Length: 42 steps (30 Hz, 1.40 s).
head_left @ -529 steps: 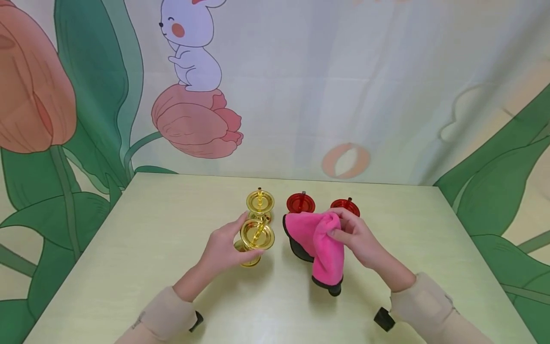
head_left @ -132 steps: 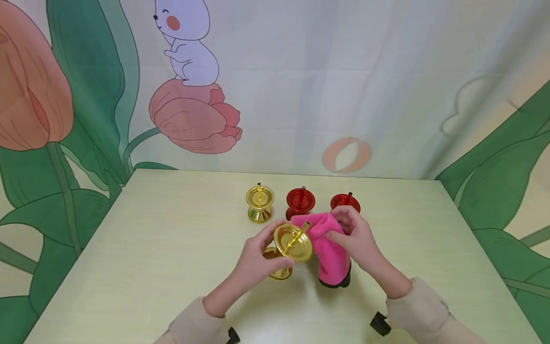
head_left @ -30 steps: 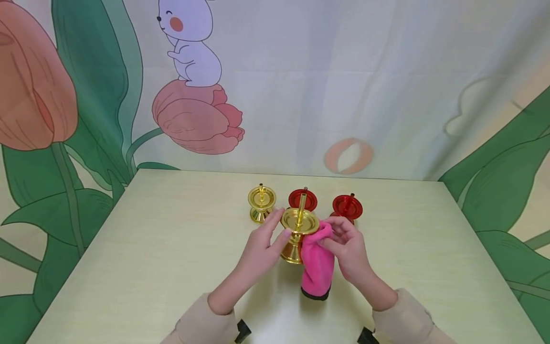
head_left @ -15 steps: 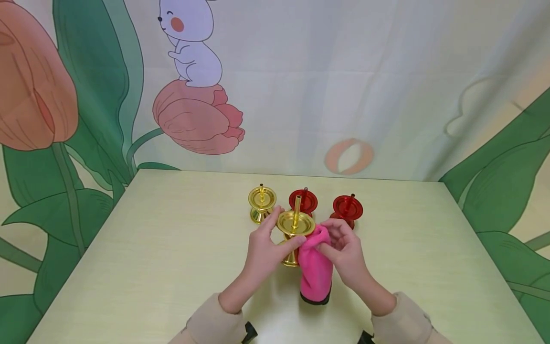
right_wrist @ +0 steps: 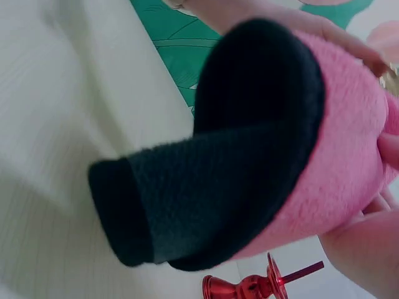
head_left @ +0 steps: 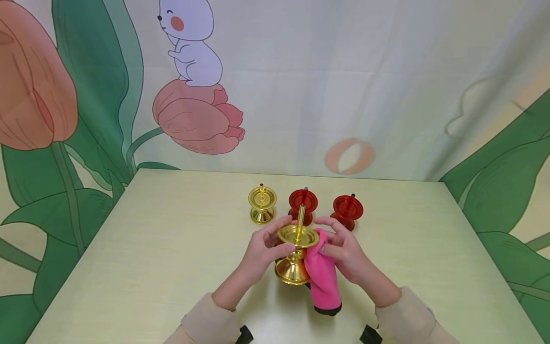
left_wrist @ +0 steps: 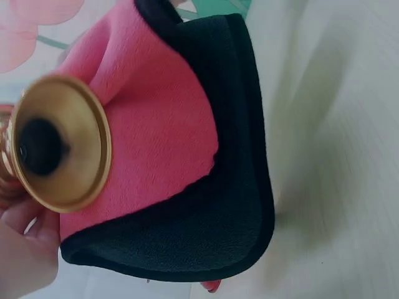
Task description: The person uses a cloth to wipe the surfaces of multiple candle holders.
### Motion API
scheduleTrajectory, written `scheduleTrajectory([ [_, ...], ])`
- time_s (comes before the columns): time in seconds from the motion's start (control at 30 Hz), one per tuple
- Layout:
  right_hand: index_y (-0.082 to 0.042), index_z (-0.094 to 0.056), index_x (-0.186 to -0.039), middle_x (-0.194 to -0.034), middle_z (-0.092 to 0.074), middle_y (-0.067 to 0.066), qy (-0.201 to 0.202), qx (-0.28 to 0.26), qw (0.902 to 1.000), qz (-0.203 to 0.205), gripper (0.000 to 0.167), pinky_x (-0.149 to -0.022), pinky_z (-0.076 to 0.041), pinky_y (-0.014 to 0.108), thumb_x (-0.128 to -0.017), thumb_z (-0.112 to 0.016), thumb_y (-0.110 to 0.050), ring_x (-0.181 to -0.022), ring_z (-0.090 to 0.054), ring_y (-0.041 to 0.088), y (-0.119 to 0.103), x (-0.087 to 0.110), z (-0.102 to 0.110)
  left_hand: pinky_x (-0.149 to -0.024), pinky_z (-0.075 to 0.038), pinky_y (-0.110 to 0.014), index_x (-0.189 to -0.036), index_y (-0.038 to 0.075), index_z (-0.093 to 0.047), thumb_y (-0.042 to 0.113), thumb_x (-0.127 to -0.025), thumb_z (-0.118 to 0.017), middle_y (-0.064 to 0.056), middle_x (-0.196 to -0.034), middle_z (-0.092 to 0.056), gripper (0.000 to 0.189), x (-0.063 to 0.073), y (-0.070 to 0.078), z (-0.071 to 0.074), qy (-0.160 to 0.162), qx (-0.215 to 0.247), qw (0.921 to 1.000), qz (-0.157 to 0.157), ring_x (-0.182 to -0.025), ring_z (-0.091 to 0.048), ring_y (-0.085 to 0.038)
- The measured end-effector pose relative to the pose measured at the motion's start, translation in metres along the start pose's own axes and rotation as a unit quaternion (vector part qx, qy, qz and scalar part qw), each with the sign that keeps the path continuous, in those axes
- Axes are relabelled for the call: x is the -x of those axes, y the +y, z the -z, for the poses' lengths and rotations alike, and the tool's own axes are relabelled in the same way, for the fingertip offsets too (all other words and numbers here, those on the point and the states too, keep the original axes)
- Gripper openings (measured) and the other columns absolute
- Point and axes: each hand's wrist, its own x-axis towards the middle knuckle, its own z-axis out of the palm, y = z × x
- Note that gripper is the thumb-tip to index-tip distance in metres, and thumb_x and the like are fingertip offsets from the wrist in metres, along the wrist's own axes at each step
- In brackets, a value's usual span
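My left hand [head_left: 262,248] holds a gold candle holder [head_left: 292,272] nearly upright above the table, with fingers and thumb about its upper dish. A tube stands up from the dish. My right hand [head_left: 348,251] pinches a pink cloth [head_left: 324,284] with a black backing and edge, which hangs down against the holder's right side. In the left wrist view, the holder's round base [left_wrist: 90,143] shows in front of the cloth [left_wrist: 156,124]. The right wrist view has the folded cloth [right_wrist: 349,124] covering most of the holder.
Behind the hands, a smaller-looking gold candle holder [head_left: 261,205] stands at the left of a row. Two red candle holders, one in the middle [head_left: 303,200] and one at the right [head_left: 348,210], complete it. A printed curtain [head_left: 292,95] hangs behind the pale table [head_left: 180,248].
Earlier the gold holder was tilted and farther left; it is now nearly upright, against the cloth. Over the last second both hands, holder and cloth have come slightly nearer the table's front.
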Motion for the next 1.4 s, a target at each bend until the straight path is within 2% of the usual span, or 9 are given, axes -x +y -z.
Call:
scheduleTrajectory([
  [0.1,-0.015,-0.040,-0.118,-0.108,-0.060,-0.003,-0.038,-0.021,0.9990,-0.009,0.039,-0.077,-0.051,0.023,-0.086,-0.041,0.007,-0.093,-0.061,0.010,-0.003,0.000,0.004,-0.075,-0.049,-0.020,-0.131,0.003,-0.040,0.037,-0.074,-0.068,-0.017,-0.128,-0.047,0.072,0.001,0.003,0.004,-0.021,0.018,0.9996,-0.006,-0.093,-0.055,-0.008],
  [0.2,-0.014,-0.039,-0.119,-0.108,-0.061,-0.001,-0.052,-0.024,0.9982,-0.016,0.039,-0.077,-0.051,0.024,-0.086,-0.043,0.006,-0.093,-0.061,0.011,-0.008,0.001,0.010,-0.075,-0.049,-0.020,-0.131,0.000,-0.040,0.040,-0.074,-0.067,-0.020,-0.125,-0.048,0.075,0.002,0.007,0.010,-0.016,0.023,0.9995,-0.017,-0.090,-0.055,-0.007],
  [0.43,-0.012,-0.039,-0.121,-0.104,-0.061,-0.002,-0.055,-0.004,0.9984,-0.013,0.041,-0.075,-0.050,0.022,-0.085,-0.040,0.008,-0.090,-0.059,0.008,-0.028,0.013,0.031,-0.084,-0.046,-0.021,-0.130,0.000,-0.040,0.032,-0.075,-0.067,-0.019,-0.129,-0.046,0.069,0.002,0.017,0.033,0.041,-0.006,0.9983,-0.042,-0.100,-0.055,-0.007],
  [0.53,-0.014,-0.040,-0.122,-0.104,-0.061,-0.003,-0.050,0.014,0.9986,-0.006,0.043,-0.074,-0.050,0.022,-0.086,-0.039,0.008,-0.090,-0.059,0.008,-0.041,0.021,0.044,-0.095,-0.039,-0.026,-0.130,0.001,-0.041,0.020,-0.076,-0.066,-0.016,-0.128,-0.048,0.063,0.001,0.021,0.044,0.072,-0.031,0.9958,-0.047,-0.108,-0.053,-0.006],
  [0.67,-0.015,-0.037,-0.124,-0.105,-0.060,-0.004,-0.019,0.043,0.9989,-0.007,0.044,-0.072,-0.051,0.022,-0.086,-0.039,0.008,-0.092,-0.057,0.008,-0.058,0.032,0.064,-0.105,-0.029,-0.033,-0.132,-0.001,-0.037,0.008,-0.078,-0.063,-0.013,-0.130,-0.048,0.061,-0.002,0.022,0.059,0.109,-0.072,0.9902,-0.049,-0.118,-0.047,-0.011],
  [0.8,-0.014,-0.038,-0.123,-0.102,-0.060,-0.003,0.015,0.060,0.9981,0.002,0.044,-0.071,-0.052,0.023,-0.086,-0.037,0.009,-0.092,-0.056,0.008,-0.076,0.044,0.087,-0.106,-0.028,-0.036,-0.134,0.001,-0.034,0.008,-0.078,-0.064,-0.010,-0.131,-0.047,0.063,-0.005,0.019,0.073,0.145,-0.111,0.9825,-0.038,-0.122,-0.043,-0.017],
  [1.03,-0.010,-0.041,-0.123,-0.096,-0.063,0.001,0.033,0.031,0.9981,0.042,0.045,-0.069,-0.051,0.022,-0.087,-0.028,0.014,-0.089,-0.058,0.010,-0.104,0.060,0.131,-0.106,-0.028,-0.034,-0.134,0.005,-0.036,0.017,-0.076,-0.069,-0.008,-0.133,-0.046,0.068,-0.011,0.007,0.096,0.214,-0.150,0.9650,-0.020,-0.123,-0.043,-0.018],
  [1.2,-0.011,-0.044,-0.121,-0.093,-0.064,0.001,0.074,0.044,0.9959,0.028,0.044,-0.069,-0.051,0.021,-0.087,-0.030,0.014,-0.087,-0.060,0.010,-0.118,0.067,0.163,-0.107,-0.026,-0.033,-0.134,0.010,-0.037,0.028,-0.073,-0.072,-0.003,-0.135,-0.044,0.073,-0.017,-0.001,0.107,0.272,-0.183,0.9446,0.007,-0.125,-0.039,-0.015],
  [1.4,-0.011,-0.046,-0.116,-0.094,-0.066,0.000,0.120,0.056,0.9913,-0.001,0.039,-0.070,-0.051,0.020,-0.087,-0.035,0.013,-0.085,-0.062,0.009,-0.128,0.072,0.199,-0.107,-0.026,-0.033,-0.135,0.012,-0.037,0.032,-0.070,-0.073,-0.002,-0.136,-0.043,0.076,-0.029,-0.015,0.121,0.312,-0.189,0.9307,0.031,-0.126,-0.038,-0.017],
])
